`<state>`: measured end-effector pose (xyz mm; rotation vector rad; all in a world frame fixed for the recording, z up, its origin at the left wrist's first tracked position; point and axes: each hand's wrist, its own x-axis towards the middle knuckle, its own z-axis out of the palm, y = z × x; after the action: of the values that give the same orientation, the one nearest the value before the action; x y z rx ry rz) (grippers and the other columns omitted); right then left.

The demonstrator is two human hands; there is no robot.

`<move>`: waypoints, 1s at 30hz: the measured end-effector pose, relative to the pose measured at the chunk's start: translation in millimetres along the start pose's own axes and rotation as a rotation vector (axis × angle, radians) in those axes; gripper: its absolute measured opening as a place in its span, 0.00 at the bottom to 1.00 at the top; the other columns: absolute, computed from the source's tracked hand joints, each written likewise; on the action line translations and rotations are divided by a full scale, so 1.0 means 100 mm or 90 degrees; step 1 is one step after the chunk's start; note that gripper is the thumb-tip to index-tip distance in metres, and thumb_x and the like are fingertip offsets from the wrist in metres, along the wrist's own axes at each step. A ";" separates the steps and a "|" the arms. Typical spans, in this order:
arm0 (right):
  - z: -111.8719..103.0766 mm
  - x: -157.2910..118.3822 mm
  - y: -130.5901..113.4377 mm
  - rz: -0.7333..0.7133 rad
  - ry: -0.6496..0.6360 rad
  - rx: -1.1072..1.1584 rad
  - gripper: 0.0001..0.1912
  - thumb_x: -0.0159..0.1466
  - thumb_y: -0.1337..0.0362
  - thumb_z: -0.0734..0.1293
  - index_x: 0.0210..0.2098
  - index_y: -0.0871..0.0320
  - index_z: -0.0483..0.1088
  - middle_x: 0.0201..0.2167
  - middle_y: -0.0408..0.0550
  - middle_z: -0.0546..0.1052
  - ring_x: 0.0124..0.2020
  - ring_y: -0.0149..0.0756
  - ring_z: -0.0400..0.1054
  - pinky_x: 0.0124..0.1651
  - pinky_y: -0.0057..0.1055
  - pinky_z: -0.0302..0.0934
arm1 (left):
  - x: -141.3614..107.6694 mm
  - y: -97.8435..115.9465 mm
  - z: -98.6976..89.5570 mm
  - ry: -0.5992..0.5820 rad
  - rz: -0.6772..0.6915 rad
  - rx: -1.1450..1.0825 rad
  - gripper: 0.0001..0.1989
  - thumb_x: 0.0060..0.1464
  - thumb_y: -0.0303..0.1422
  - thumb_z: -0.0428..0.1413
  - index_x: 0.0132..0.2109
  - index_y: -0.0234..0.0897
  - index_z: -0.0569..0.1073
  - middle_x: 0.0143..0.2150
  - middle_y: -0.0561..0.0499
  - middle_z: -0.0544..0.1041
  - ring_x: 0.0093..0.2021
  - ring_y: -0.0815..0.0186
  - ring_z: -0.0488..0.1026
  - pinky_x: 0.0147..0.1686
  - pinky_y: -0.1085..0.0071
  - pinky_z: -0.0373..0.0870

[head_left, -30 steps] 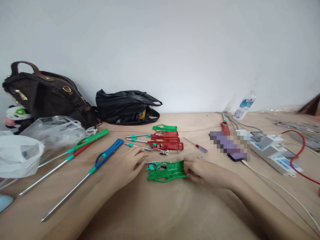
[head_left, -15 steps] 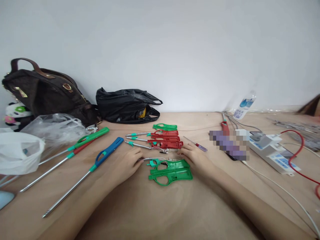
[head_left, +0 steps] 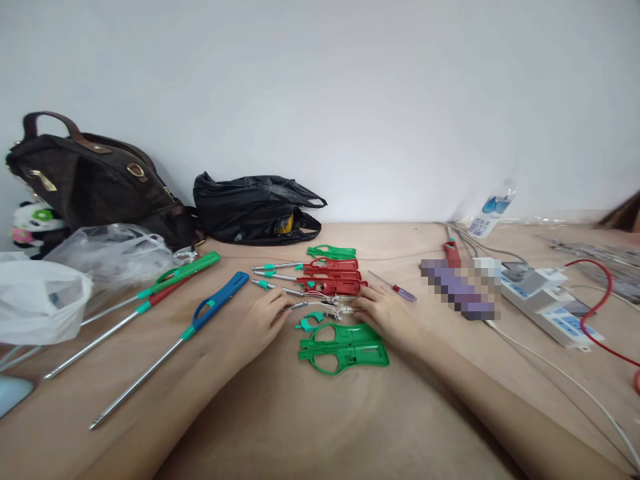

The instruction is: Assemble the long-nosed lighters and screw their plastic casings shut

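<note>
My left hand [head_left: 267, 320] pinches the end of a thin metal lighter tube [head_left: 299, 305]. Fingers of my right hand [head_left: 385, 310] close on a small clear lighter tank [head_left: 347, 309], joined by white wires [head_left: 320, 305] to the tube side. Nearer to me lie two green lighter shell halves [head_left: 345, 350], open side up, with a teal trigger piece [head_left: 311, 322] just beyond them. Past my hands are red lighter shell halves [head_left: 334, 267], several metal tubes with teal collars [head_left: 277, 275], and another green shell piece [head_left: 331, 252].
A screwdriver [head_left: 400, 291] lies beyond my right hand. To the left are long lighters, one blue [head_left: 220, 300], plastic bags [head_left: 45, 300] and a dark backpack [head_left: 110, 180]. A black bag [head_left: 255, 207] stands at the wall. A power strip [head_left: 555, 313] with cables sits right.
Both hands have shifted slightly away from me, carrying the tube and clear tank off the green shells toward the red ones. The teal trigger piece now shows more fully.
</note>
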<state>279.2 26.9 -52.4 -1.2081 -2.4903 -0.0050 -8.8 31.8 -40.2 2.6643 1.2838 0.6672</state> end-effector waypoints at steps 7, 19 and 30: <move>-0.10 -0.07 0.01 0.004 0.042 0.049 0.09 0.68 0.67 0.60 0.39 0.58 0.73 0.40 0.52 0.74 0.43 0.43 0.67 0.45 0.40 0.64 | 0.00 0.12 -0.24 -0.018 0.018 -0.004 0.12 0.64 0.31 0.44 0.45 0.41 0.73 0.45 0.49 0.73 0.43 0.62 0.73 0.46 0.65 0.68; -0.40 -0.31 -0.16 -0.019 0.026 0.094 0.12 0.69 0.67 0.57 0.38 0.58 0.72 0.38 0.53 0.73 0.40 0.42 0.67 0.43 0.40 0.63 | 0.00 0.33 -0.54 -0.115 0.061 -0.135 0.10 0.63 0.32 0.48 0.38 0.39 0.73 0.36 0.52 0.74 0.36 0.66 0.71 0.35 0.72 0.67; -0.23 -0.43 -0.21 -0.043 -0.076 0.079 0.13 0.68 0.68 0.57 0.39 0.59 0.73 0.37 0.52 0.72 0.38 0.41 0.67 0.40 0.39 0.63 | -0.01 0.35 -0.43 -0.303 0.007 -0.165 0.08 0.56 0.29 0.50 0.32 0.35 0.74 0.31 0.51 0.73 0.29 0.66 0.68 0.28 0.73 0.59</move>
<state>294.8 -22.4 -41.7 -1.1035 -2.5898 0.2069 -2.5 5.1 8.2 2.4139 0.9774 0.1616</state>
